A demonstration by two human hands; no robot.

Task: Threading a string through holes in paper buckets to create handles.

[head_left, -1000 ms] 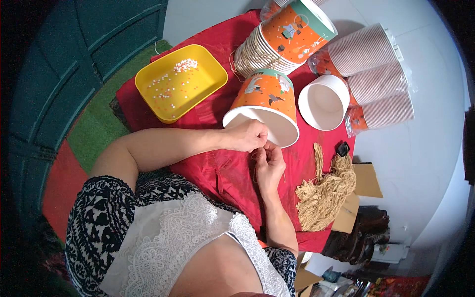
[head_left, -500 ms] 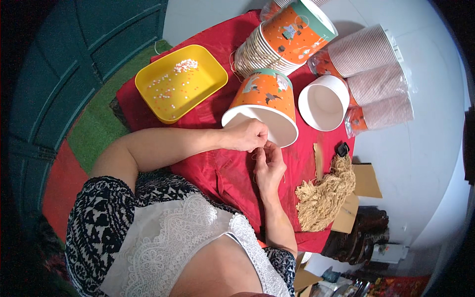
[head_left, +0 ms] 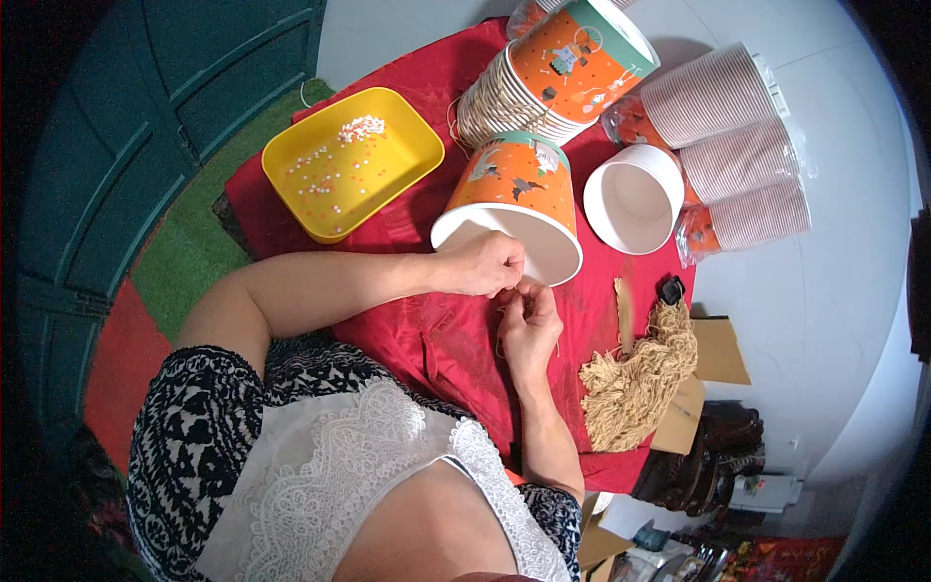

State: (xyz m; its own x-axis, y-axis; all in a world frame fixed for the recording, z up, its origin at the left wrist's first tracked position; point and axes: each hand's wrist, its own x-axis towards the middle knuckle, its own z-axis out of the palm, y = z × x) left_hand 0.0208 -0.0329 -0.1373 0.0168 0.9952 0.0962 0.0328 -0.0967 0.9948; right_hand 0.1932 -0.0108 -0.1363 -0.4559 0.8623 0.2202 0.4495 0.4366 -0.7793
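Note:
An orange paper bucket [head_left: 519, 184] with printed figures and a green base lies tilted, its white mouth facing me. At the lower rim of that mouth my left hand [head_left: 485, 264] is closed in a pinch. My right hand [head_left: 530, 320] meets it from below, thumb and fingers pressed together. A thin tan string [head_left: 500, 335] trails beside the right hand; its end between the fingertips is too small to follow. To the right of the bucket, a smaller white paper tub [head_left: 634, 200] also opens toward me.
A yellow tray [head_left: 320, 209] holding small white and orange beads stands at left on the red cloth [head_left: 407, 339]. Behind are stacked orange buckets [head_left: 582, 63] and plastic-wrapped stacks of paper cups [head_left: 742, 150]. A bundle of tan strings [head_left: 635, 388] lies at right, near cardboard [head_left: 718, 351].
My hands stay together at the bucket's rim, with only slight finger movement. The bucket sits a touch further left and up in view.

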